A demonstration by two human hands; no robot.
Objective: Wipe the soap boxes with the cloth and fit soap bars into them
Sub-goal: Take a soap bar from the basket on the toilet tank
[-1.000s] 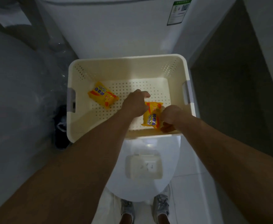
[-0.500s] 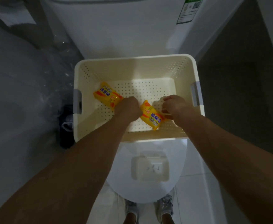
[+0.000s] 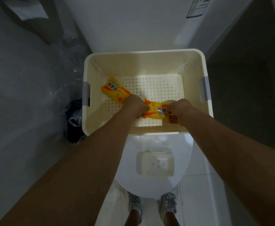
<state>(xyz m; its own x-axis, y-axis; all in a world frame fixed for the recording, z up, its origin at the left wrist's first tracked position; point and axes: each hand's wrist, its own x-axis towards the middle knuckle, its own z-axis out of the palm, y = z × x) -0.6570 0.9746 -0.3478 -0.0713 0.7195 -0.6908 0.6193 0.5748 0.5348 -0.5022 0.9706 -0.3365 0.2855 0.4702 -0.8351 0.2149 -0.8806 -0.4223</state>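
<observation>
soap bar in hands: yellow wrapped soap bar (image 3: 156, 112) with orange and blue print, held level inside the cream basket (image 3: 144, 57), near the basket's near edge and a little right of its middle; whether it touches the perforated floor cannot be told.
left hand: left hand (image 3: 136, 106) grips the left end of that wrapped bar, fingers curled round it, knuckles up.
right hand: right hand (image 3: 179, 110) pinches the right end of the same wrapper, fingers curled and pressed together on the packet's edge.
grip state: both hands closed on the one packet, one at each end, with the printed middle showing between them.
second soap bar: another yellow wrapped soap bar (image 3: 114, 90) lies flat on the basket floor toward the left wall, tilted diagonally, its near end just beside the left hand; contact cannot be told.
basket: rectangular, perforated walls and floor, grey handle slots on the left and right walls; its near edge rests over the back part of the toilet lid (image 3: 149, 181).
soap box: pale rectangular soap box (image 3: 154, 163) sits on the toilet lid, near the lid's middle, well apart from both hands; its inside is too dim to read.
behind the basket: white toilet tank (image 3: 130, 25) with a small printed label (image 3: 198, 7) at its far right corner.
floor: two grey shoes (image 3: 168, 203) on pale tiles by the lid's near edge.
left side: crumpled clear plastic (image 3: 74, 116) and something dark beside the basket's left wall.
</observation>
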